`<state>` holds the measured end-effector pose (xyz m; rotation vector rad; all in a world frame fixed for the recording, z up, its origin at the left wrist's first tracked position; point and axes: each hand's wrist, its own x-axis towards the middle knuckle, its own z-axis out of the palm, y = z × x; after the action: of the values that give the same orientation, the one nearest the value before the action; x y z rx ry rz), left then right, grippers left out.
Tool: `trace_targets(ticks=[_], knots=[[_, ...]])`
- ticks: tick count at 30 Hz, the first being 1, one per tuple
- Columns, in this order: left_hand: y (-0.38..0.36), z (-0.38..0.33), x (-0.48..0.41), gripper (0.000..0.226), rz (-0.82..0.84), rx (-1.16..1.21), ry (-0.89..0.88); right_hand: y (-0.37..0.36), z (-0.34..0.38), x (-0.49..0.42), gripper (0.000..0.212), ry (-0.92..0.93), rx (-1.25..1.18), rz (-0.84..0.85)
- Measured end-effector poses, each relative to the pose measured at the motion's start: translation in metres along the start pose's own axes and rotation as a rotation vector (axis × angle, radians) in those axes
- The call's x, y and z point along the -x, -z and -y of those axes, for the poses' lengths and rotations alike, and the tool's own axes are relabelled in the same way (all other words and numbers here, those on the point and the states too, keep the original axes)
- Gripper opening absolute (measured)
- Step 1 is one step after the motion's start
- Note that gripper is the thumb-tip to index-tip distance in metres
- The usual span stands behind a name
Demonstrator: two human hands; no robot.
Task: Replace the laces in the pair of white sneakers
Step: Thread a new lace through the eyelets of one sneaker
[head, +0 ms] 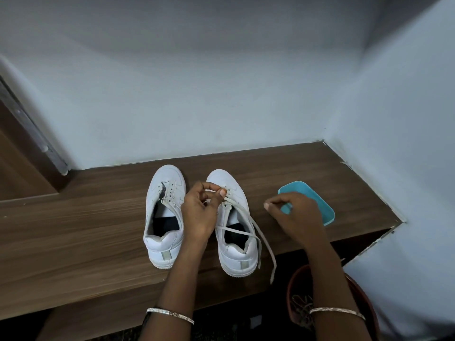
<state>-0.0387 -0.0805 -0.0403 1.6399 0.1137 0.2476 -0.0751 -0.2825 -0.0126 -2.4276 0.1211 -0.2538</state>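
- A wood-grain counter (86, 217) runs into a corner, its right end cut at an angle.
- Pale bluish-white walls (197, 94) meet behind it and to its right.
- At left, what may be a brown door (17, 173) edged with a metal strip.
- Dark floor (221, 326) below.

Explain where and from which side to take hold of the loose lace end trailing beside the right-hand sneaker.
Pinch the lace near its free tip, from the right: there it lies flat at the shelf edge, clear of the sneaker, while the left hand occupies the eyelets.
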Motion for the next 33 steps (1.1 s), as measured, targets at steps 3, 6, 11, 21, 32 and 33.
trace_targets(ticks=[3, 6, 11, 21, 32, 33], knots=[[0.000, -0.003, 0.002, 0.010, 0.017, 0.000, -0.012, -0.023, 0.018, -0.003, 0.010, 0.066, -0.268, -0.047], [0.001, -0.007, 0.004, 0.012, 0.019, 0.006, -0.024, -0.039, 0.033, -0.001, 0.022, 0.042, -0.445, 0.103], [0.003, -0.011, 0.005, 0.016, 0.064, 0.022, -0.025, -0.059, 0.035, -0.006, 0.012, 0.088, -0.393, 0.000], [0.037, -0.010, -0.010, 0.007, 0.327, -0.486, -0.221, -0.044, 0.024, -0.006, 0.006, -0.080, -0.670, 0.019], [0.045, -0.004, -0.008, 0.008, -0.010, -0.741, -0.141, -0.049, 0.011, -0.010, 0.017, -0.241, -0.482, -0.107], [0.045, -0.003, -0.009, 0.008, -0.031, -0.758, -0.130, -0.049, 0.010, -0.011, 0.017, -0.245, -0.468, -0.115]])
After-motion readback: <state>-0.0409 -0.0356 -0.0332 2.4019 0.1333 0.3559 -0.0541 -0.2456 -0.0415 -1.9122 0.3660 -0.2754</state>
